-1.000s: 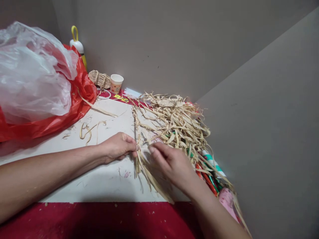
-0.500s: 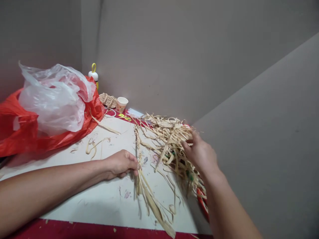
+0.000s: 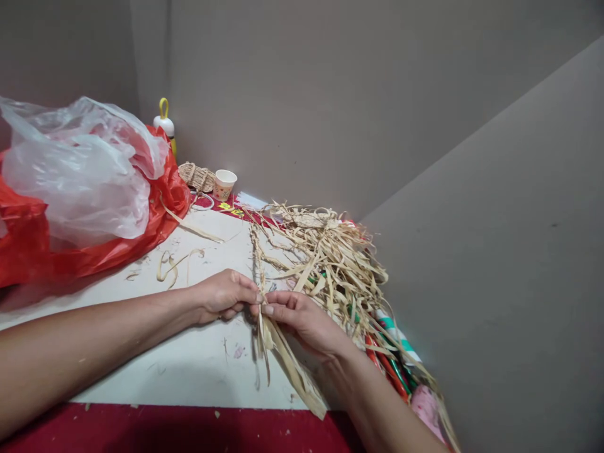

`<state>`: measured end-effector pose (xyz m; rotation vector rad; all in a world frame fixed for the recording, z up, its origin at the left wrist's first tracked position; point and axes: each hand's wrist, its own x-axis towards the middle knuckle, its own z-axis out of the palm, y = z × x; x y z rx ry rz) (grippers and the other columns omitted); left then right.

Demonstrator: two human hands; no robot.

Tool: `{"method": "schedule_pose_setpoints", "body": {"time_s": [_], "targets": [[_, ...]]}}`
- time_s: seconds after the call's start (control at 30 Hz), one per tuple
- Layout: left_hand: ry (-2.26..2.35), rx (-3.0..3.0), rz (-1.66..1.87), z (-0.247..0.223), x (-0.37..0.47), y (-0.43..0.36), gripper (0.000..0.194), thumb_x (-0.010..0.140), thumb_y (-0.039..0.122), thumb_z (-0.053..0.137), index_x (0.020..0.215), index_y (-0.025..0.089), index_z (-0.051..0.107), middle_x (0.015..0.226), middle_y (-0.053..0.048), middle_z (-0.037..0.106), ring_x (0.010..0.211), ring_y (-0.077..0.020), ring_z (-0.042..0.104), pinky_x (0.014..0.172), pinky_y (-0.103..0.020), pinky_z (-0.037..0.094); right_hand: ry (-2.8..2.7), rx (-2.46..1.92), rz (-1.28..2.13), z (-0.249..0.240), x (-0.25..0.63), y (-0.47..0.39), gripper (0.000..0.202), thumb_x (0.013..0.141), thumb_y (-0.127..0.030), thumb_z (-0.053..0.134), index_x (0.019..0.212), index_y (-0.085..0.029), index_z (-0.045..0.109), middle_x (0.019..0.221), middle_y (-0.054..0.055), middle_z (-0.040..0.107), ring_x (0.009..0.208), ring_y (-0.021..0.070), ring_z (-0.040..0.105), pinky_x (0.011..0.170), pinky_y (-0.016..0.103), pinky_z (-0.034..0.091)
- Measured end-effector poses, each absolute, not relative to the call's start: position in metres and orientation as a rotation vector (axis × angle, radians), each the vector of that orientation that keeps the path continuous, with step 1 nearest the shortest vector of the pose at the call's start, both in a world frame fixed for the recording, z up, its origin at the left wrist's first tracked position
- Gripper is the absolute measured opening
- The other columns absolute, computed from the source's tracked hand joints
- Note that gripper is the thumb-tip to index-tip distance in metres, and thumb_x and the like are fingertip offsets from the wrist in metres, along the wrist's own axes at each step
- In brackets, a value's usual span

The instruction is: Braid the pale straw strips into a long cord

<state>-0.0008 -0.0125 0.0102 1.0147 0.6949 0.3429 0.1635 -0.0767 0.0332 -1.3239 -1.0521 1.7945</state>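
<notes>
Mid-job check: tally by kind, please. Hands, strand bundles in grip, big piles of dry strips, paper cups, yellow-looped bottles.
Hands: 2, left hand and right hand
Held strand bundle: 1
Pile of dry strips: 1
Paper cup: 1
Yellow-looped bottle: 1
Total: 6

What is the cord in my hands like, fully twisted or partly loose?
Partly loose: the cord is gathered beyond the fingers; separate strands spread nearer you.
</notes>
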Motion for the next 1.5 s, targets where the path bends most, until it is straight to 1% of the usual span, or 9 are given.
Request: {"method": "schedule_pose_setpoints", "body": {"time_s": [0.27, 0.47, 0.7, 0.8, 0.9, 1.03, 1.13, 1.3, 1.5], "targets": [[0.714, 1.045, 0.328, 0.01, -0.001, -0.01, 0.013, 0.067, 0.025, 0.063, 0.068, 0.011, 0.062, 0.057, 0.0, 0.06, 0.032, -0.0011, 0.023, 0.034, -0.021, 0.011, -0.978, -1.326, 1.828, 0.029, 0.17, -0.074, 0.021, 0.066, -0.027, 0.073, 0.078, -0.011, 0.066, 0.063, 0.001, 0.06, 0.048, 0.0064, 0.049, 0.048, 0.019, 0.04], [0.76, 1.079, 0.332, 0.014, 0.0, -0.012, 0.013, 0.067, 0.024, 0.062, 0.065, 0.011, 0.061, 0.056, 0.001, 0.059, 0.033, -0.0015, 0.024, 0.034, -0.021, 0.013, -1.143, -1.471, 1.744, 0.03, 0.17, -0.076, 0.02, 0.076, -0.034, 0.062, 0.076, -0.014, 0.059, 0.052, -0.008, 0.04, 0.039, 0.0029, 0.024, 0.036, 0.018, 0.014], [0.797, 1.134, 0.353, 0.018, 0.003, -0.016, 0.014, 0.067, 0.024, 0.06, 0.063, 0.011, 0.062, 0.056, 0.0, 0.06, 0.032, -0.0018, 0.025, 0.033, -0.022, 0.012, -1.598, -1.644, 1.438, 0.028, 0.171, -0.077, 0.036, 0.084, -0.046, 0.049, 0.072, -0.014, 0.057, 0.053, -0.006, 0.033, 0.046, 0.0066, 0.025, 0.042, 0.02, 0.02], [0.765, 1.127, 0.36, 0.017, 0.002, -0.015, 0.013, 0.068, 0.022, 0.059, 0.063, 0.011, 0.062, 0.054, 0.0, 0.059, 0.032, -0.0019, 0.023, 0.034, -0.023, 0.011, -1.703, -1.695, 1.325, 0.03, 0.169, -0.078, 0.034, 0.088, -0.041, 0.042, 0.07, -0.015, 0.055, 0.052, -0.006, 0.036, 0.046, 0.0073, 0.03, 0.044, 0.02, 0.023], [0.728, 1.116, 0.359, 0.016, 0.001, -0.015, 0.015, 0.07, 0.022, 0.056, 0.061, 0.012, 0.061, 0.041, 0.005, 0.046, 0.031, -0.0029, 0.02, 0.034, -0.023, 0.009, -1.727, -1.706, 1.286, 0.034, 0.166, -0.079, 0.033, 0.089, -0.035, 0.04, 0.064, -0.016, 0.051, 0.05, -0.006, 0.037, 0.045, 0.0071, 0.03, 0.044, 0.02, 0.025], [0.75, 1.159, 0.378, 0.017, 0.002, -0.016, 0.014, 0.069, 0.021, 0.056, 0.062, 0.012, 0.062, 0.05, 0.002, 0.055, 0.032, -0.0028, 0.022, 0.034, -0.023, 0.01, -1.687, -1.719, 1.265, 0.034, 0.163, -0.079, 0.031, 0.086, -0.028, 0.039, 0.058, -0.017, 0.046, 0.047, -0.006, 0.036, 0.043, 0.0065, 0.029, 0.043, 0.019, 0.025], [0.81, 1.2, 0.393, 0.018, 0.005, -0.018, 0.013, 0.068, 0.018, 0.054, 0.06, 0.012, 0.062, 0.049, 0.002, 0.056, 0.033, -0.0028, 0.026, 0.035, -0.022, 0.015, -1.637, -1.715, 1.302, 0.03, 0.161, -0.08, 0.03, 0.084, -0.025, 0.039, 0.055, -0.017, 0.043, 0.046, -0.007, 0.033, 0.041, 0.0057, 0.026, 0.041, 0.019, 0.022], [0.811, 1.289, 0.495, 0.011, 0.007, -0.022, 0.013, 0.067, 0.014, 0.052, 0.057, 0.012, 0.06, 0.054, 0.0, 0.06, 0.048, -0.0055, 0.046, 0.049, -0.017, 0.033, -1.412, -1.652, 1.554, 0.029, 0.158, -0.081, 0.027, 0.083, -0.027, 0.041, 0.058, -0.019, 0.041, 0.041, -0.008, 0.032, 0.034, 0.0052, 0.025, 0.035, 0.019, 0.018], [0.854, 1.396, 0.542, 0.006, 0.009, -0.023, 0.012, 0.068, 0.019, 0.052, 0.062, 0.013, 0.061, 0.056, 0.0, 0.062, 0.049, -0.0075, 0.048, 0.051, -0.019, 0.035, -1.269, -1.472, 1.806, 0.037, 0.166, -0.084, 0.023, 0.082, -0.037, 0.052, 0.072, -0.017, 0.048, 0.047, -0.008, 0.042, 0.034, 0.0046, 0.034, 0.035, 0.018, 0.025]]}}
